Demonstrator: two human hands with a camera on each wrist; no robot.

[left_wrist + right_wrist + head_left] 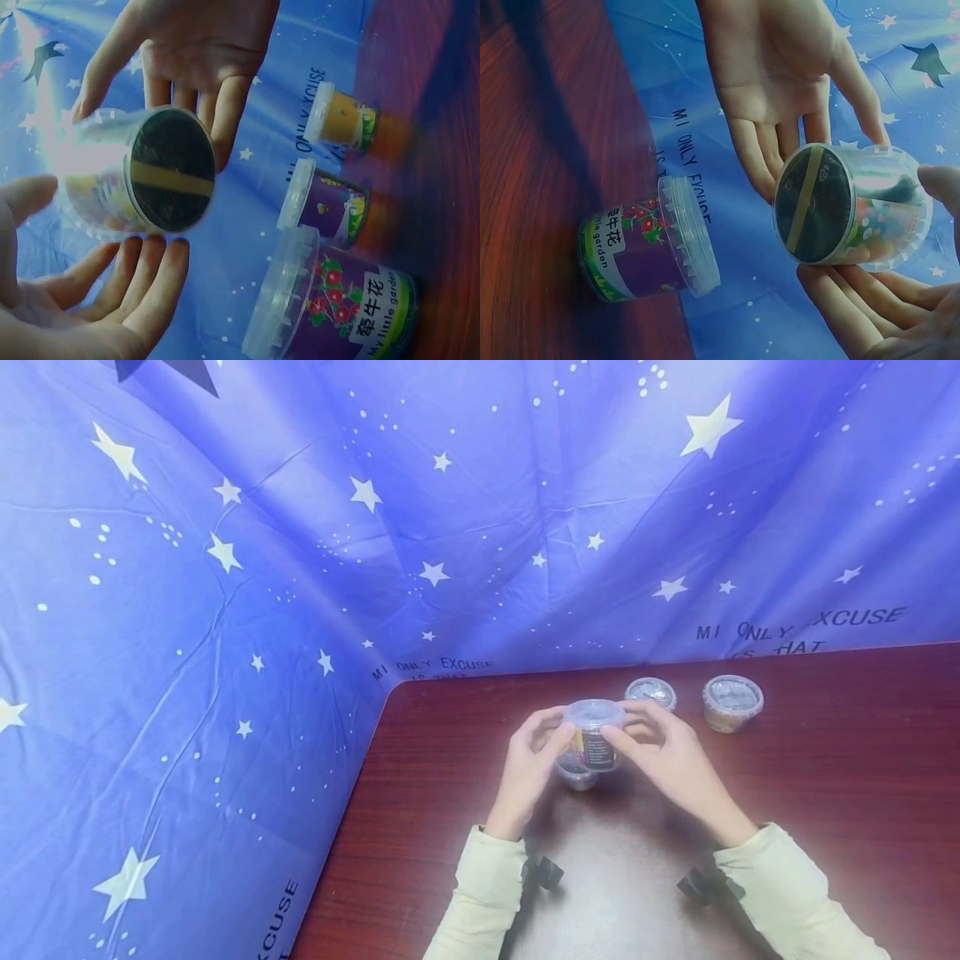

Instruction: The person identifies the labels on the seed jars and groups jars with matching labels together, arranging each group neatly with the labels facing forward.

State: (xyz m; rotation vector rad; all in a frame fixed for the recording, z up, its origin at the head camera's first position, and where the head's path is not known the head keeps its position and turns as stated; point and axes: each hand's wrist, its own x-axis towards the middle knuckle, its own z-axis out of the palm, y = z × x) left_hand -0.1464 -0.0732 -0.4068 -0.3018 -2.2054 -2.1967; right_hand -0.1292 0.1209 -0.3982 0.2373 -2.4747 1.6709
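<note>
Both hands hold one small round plastic tub (598, 745) above the table, with a clear lid and a dark printed label facing the head camera. The left hand (528, 768) grips its left side, thumb on the near face. The right hand (678, 760) does the same on the right. Both wrist views show the tub's dark base, crossed by a yellowish strip. Just below and behind it stands another lidded tub (576, 778), partly hidden; the purple "My little garden" tub (341, 304) with red flowers is closest to the camera in the left wrist view.
Farther back on the dark red wooden table (435, 760) stand two more lidded tubs, one partly behind the right hand (652, 691) and one to its right (733, 703). A blue star-printed cloth (465, 527) hangs along the table's back and left edges.
</note>
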